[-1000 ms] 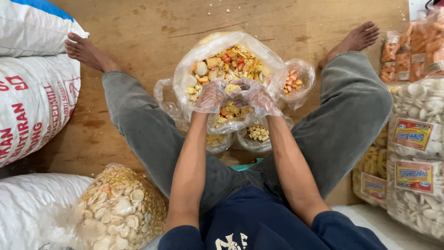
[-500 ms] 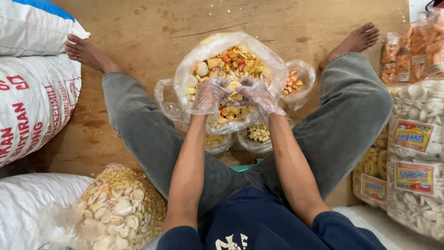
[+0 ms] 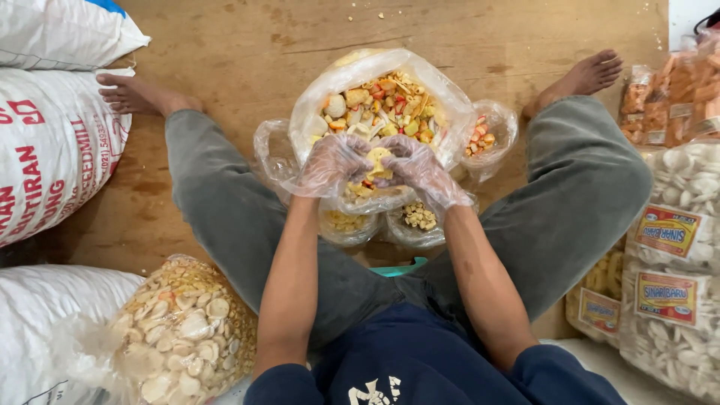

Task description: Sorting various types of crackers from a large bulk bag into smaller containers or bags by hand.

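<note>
Plastic-gloved left hand (image 3: 334,161) and right hand (image 3: 420,169) meet over the near rim of a large clear bag of mixed crackers (image 3: 390,90), both closed together on a pale round cracker (image 3: 379,159). Bag stands on the wooden floor (image 3: 225,52) between the person's spread legs, smaller clear bags (image 3: 491,135) touching it.

Snack-packing storeroom: wooden floor (image 3: 225,52), woven sacks (image 3: 52,150) left, labelled cracker packs (image 3: 675,247) right, mixed-snack bag (image 3: 382,105) centre.
</note>
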